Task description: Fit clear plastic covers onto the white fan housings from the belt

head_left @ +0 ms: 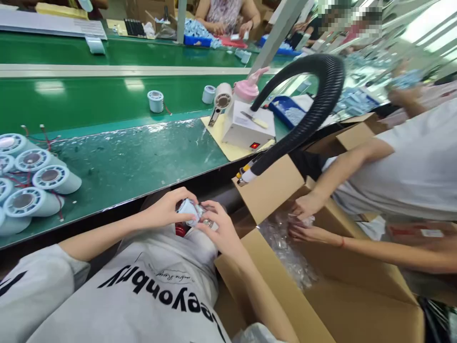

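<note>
Pale-blue rounded plastic piece (pixel 188 209) gripped between left hand (pixel 174 206) and right hand (pixel 222 227), handling seemingly unfinished; left of them, wired pale-blue plastic cylinders (pixel 48 178) lie grouped, whether done or waiting unclear.

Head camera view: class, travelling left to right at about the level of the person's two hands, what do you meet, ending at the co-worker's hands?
Cluster of pale blue cylinders → left hand → pale blue part → right hand → co-worker's hands.
</note>
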Available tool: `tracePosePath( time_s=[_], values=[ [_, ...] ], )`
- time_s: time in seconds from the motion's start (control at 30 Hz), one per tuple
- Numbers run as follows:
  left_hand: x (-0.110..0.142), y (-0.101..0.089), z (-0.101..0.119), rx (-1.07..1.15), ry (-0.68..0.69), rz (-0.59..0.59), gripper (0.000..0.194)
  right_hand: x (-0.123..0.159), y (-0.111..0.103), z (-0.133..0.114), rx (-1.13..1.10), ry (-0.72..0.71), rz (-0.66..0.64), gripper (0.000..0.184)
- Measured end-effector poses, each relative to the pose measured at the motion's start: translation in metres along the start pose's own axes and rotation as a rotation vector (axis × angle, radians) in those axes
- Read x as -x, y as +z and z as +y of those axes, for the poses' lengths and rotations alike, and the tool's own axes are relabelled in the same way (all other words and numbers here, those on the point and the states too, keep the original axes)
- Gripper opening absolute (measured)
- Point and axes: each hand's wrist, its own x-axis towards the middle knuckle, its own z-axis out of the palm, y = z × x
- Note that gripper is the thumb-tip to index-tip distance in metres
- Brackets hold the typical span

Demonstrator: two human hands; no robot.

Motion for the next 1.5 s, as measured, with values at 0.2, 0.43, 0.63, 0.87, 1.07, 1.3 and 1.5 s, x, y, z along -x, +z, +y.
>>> tracePosePath(
  time_s=[0.2,0.43,0.63,0.87,1.07,1.3,1.5],
  values=[
    [0.003,0.007,-0.021,0.037,0.096,-0.023,0.060,0.004,-0.001,-0.006,-0.167,0.056,0.119,0.029],
    [0.004,0.007,-0.020,0.186,0.105,-0.230,0.065,0.003,-0.008,-0.006,-0.445,0.192,0.191,0.039],
    [0.010,0.012,-0.011,0.488,-0.107,-0.157,0.068,0.012,-0.010,-0.005,-0.264,-0.050,0.090,0.021],
    [0.017,0.005,-0.008,0.504,-0.075,-0.245,0.074,0.024,-0.007,0.001,-0.131,-0.129,0.089,0.033],
    [0.020,-0.001,-0.003,0.391,0.030,-0.248,0.072,0.023,-0.009,-0.005,-0.296,-0.018,0.039,0.042],
    [0.021,-0.003,-0.002,0.340,0.070,-0.251,0.071,0.023,-0.008,-0.011,-0.419,0.140,0.030,0.049],
    [0.021,-0.002,-0.003,0.325,0.119,-0.244,0.069,0.022,-0.007,-0.014,-0.556,0.246,0.011,0.052]
  ],
)
